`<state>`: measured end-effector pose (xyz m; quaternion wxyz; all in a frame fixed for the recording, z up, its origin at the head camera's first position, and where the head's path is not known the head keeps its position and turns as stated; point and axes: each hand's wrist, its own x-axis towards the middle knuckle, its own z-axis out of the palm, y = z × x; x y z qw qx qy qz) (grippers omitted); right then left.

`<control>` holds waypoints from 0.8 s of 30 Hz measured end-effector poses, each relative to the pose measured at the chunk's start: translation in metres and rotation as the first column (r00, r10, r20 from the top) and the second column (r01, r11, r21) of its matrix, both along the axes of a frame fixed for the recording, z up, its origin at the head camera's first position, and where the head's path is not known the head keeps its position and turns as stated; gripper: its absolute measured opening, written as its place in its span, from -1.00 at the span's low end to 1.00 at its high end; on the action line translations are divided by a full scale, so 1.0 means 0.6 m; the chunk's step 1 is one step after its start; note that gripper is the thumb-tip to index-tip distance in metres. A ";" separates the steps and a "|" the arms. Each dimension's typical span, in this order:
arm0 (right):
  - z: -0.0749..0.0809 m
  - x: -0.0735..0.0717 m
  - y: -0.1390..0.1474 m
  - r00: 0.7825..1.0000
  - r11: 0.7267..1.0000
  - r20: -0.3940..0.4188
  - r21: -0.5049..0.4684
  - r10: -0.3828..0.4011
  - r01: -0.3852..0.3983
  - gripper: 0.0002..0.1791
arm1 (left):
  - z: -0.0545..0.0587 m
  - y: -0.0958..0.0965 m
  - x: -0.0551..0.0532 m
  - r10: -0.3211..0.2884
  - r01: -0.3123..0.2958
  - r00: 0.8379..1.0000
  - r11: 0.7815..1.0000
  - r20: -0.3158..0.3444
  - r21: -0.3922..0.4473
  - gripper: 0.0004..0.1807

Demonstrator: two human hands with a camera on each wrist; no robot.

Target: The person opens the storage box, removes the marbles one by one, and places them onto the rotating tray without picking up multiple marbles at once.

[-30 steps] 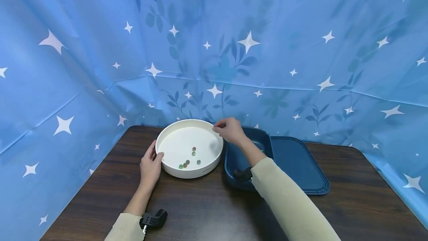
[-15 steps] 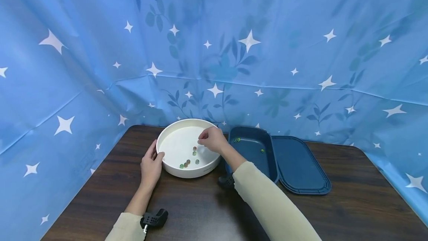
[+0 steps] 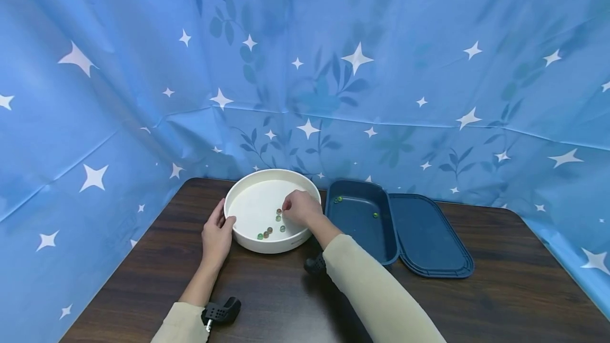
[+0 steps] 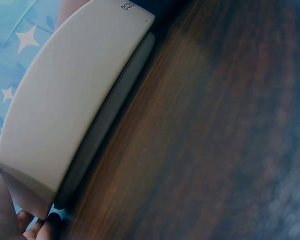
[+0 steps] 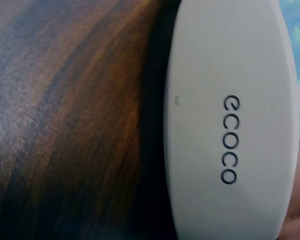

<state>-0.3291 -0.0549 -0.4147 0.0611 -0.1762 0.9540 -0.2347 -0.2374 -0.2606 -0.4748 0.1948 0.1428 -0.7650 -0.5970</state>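
Observation:
A round white tray (image 3: 252, 200) with raised walls stands on the dark wooden table. My left hand (image 3: 217, 232) grips its left wall, thumb over the rim and fingers outside. Several small glass marbles (image 3: 269, 230) lie on the tray's floor, greenish and brownish. My right hand (image 3: 301, 208) is inside the tray at the right, fingers bent, fingertips beside a brownish marble (image 3: 278, 211). Whether they pinch anything is too small to tell. In the right wrist view the tray's wall (image 5: 230, 60) bears the letters "ecoco" and hides most of that hand.
A deep blue box (image 3: 358, 187) holding a few green marbles (image 3: 375, 215) stands right of the tray. Beside it lies a flat blue lid (image 3: 431, 234). A blue star-patterned curtain (image 3: 305, 68) hangs behind the table. Bare wood (image 3: 267, 300) shows in front of the tray.
My right hand has moved from above the tray's right rim leftward and then down to the marbles, uncovering the blue box. My left hand stays on the tray's wall.

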 end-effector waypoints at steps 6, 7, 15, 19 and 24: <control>-0.007 0.002 -0.004 0.999 0.999 -0.010 0.031 -0.039 0.039 -0.94 | 0.001 0.001 0.001 -0.002 0.002 1.000 1.000 -0.003 -0.005 -0.33; -0.007 0.002 -0.005 0.999 0.999 -0.009 0.035 -0.042 0.042 -0.94 | 0.001 0.001 0.001 0.000 0.000 1.000 1.000 -0.004 -0.007 -0.33; 0.011 -0.004 0.007 1.000 0.999 0.007 -0.052 0.010 -0.010 -0.91 | -0.001 0.003 0.002 0.004 -0.004 1.000 1.000 -0.005 0.002 -0.33; 0.032 -0.012 0.027 0.999 0.994 -0.025 -0.104 0.024 -0.026 -0.88 | -0.001 0.002 0.002 0.007 -0.007 1.000 1.000 -0.005 -0.001 -0.33; 0.058 -0.026 0.069 0.999 0.981 -0.042 -0.193 -0.023 0.015 -0.85 | 0.001 0.000 0.001 0.010 -0.010 1.000 1.000 0.005 -0.005 -0.32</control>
